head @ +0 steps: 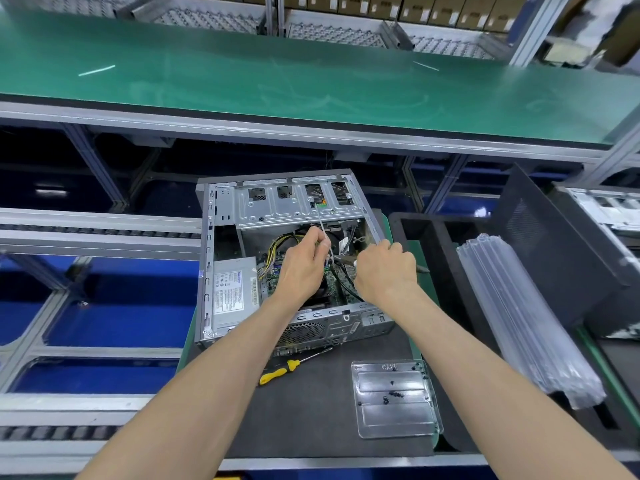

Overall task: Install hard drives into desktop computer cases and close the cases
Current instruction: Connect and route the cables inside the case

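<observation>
An open desktop case (221,209) lies on its side on a dark mat, showing its drive cage (277,206), power supply (235,292) and motherboard. Both of my hands are inside it. My left hand (303,265) pinches a thin white cable tie (322,223) that runs up toward the drive cage. Beside it, my right hand (386,268) is curled around a small tool with its tip at the cable bundle (337,259); most of the tool is hidden by the hand. No hard drive is plainly visible.
A yellow-handled screwdriver (280,372) lies on the mat (311,410) in front of the case. A clear plastic tray (394,400) with several black screws sits at right. Stacked clear trays (519,313), a dark side panel (550,244) and another case (609,209) stand further right. A green conveyor (311,81) runs behind.
</observation>
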Demonstrator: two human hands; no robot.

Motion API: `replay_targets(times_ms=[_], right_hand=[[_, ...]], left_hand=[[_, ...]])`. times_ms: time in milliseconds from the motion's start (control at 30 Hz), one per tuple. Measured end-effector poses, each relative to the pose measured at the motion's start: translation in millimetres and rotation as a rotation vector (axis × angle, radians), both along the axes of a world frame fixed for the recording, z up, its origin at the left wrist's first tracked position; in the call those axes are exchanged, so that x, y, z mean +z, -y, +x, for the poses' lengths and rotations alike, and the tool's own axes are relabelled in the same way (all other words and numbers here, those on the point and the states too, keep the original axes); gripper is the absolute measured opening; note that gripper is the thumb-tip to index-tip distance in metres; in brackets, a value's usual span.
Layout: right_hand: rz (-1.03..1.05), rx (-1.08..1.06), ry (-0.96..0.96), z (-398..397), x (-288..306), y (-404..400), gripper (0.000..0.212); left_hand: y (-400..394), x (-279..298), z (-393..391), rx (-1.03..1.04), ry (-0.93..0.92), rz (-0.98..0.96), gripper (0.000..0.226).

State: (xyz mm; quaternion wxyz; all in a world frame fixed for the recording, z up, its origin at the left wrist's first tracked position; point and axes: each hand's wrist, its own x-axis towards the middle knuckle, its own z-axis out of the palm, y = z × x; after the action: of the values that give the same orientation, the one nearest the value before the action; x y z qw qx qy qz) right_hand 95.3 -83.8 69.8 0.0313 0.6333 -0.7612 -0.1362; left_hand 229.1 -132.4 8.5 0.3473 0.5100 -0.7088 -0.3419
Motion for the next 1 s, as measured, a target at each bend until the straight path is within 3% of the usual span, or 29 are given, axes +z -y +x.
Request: replay_targets(times_ms=[300, 467, 567, 667, 833, 1000], right_hand=[[0.049, -0.115, 0.146, 2.6, 0.4, 2.5, 0.047], [0.039, -0.082, 0.105, 0.9, -0.2, 4.9, 0.044], [0.047, -0.051, 0.103, 4.8, -1.4, 5.2, 0.039], [0.038, -0.021, 0.100, 5.8, -1.6, 3.5, 0.019], [0.008, 0.050, 0.016, 4.4, -0.3, 0.4, 0.023], [0.004, 0.119, 0.011, 2.0, 0.6, 0.6, 0.013]], left_hand=[[-2.6, 3.9, 0.1, -0.010, -0.003, -0.011, 0.017], [-3.4, 4.7, 0.8, -0.006, -0.012, -0.005, 0.017], [-3.2, 4.8, 0.3, -0.004, -0.008, -0.004, 0.017], [-3.8, 5.6, 0.3, -0.003, -0.009, -0.004, 0.017], [-3.9, 5.4, 0.7, -0.007, -0.009, -0.009, 0.017], [-4.8, 7.0, 0.4, -0.013, -0.002, -0.013, 0.017]])
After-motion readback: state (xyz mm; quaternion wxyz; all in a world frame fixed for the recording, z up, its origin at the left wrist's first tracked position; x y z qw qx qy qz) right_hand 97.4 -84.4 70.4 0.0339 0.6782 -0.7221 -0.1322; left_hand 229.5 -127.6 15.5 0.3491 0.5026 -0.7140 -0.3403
